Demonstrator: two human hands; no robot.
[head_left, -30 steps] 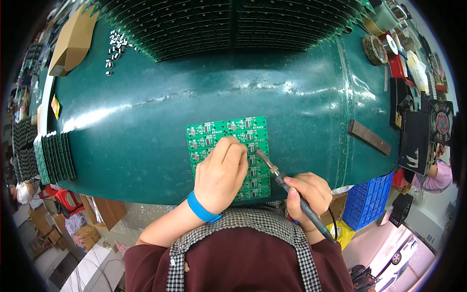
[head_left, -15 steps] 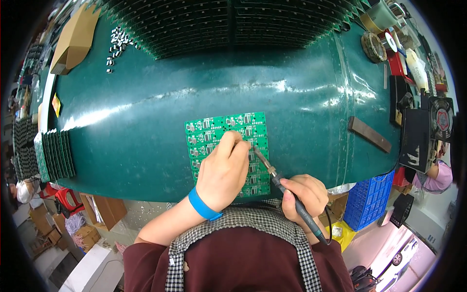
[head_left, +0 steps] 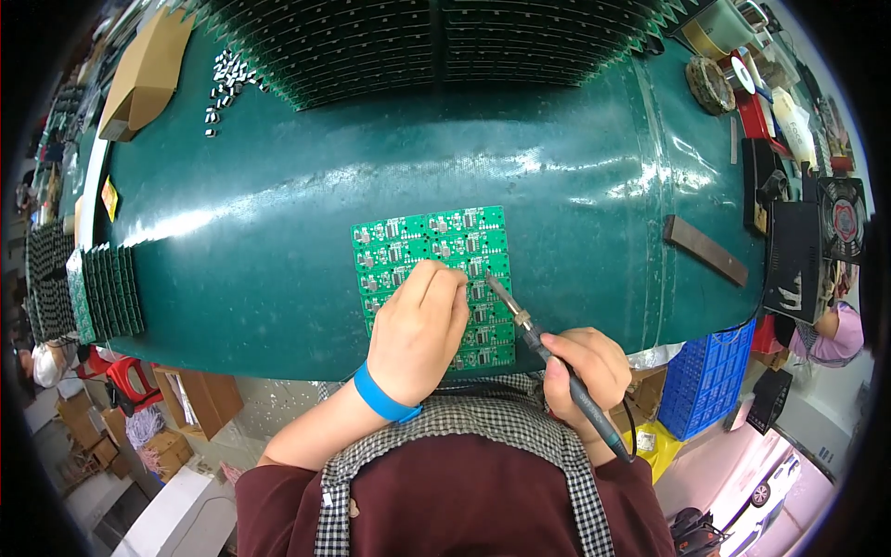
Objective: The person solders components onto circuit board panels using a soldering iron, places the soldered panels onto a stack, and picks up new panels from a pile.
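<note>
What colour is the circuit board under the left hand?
The circuit board is bright green, seen best in the head view.

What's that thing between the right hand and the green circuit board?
A soldering iron, seen in the head view: the right hand holds it, and its metal tip reaches over the green circuit board.

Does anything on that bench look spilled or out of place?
Mildly: small loose parts lie scattered near the cardboard box at far left, untidy compared with the neat rows of boards. The circuit panel shows no obvious damage, though the left hand hides some of it.
</note>
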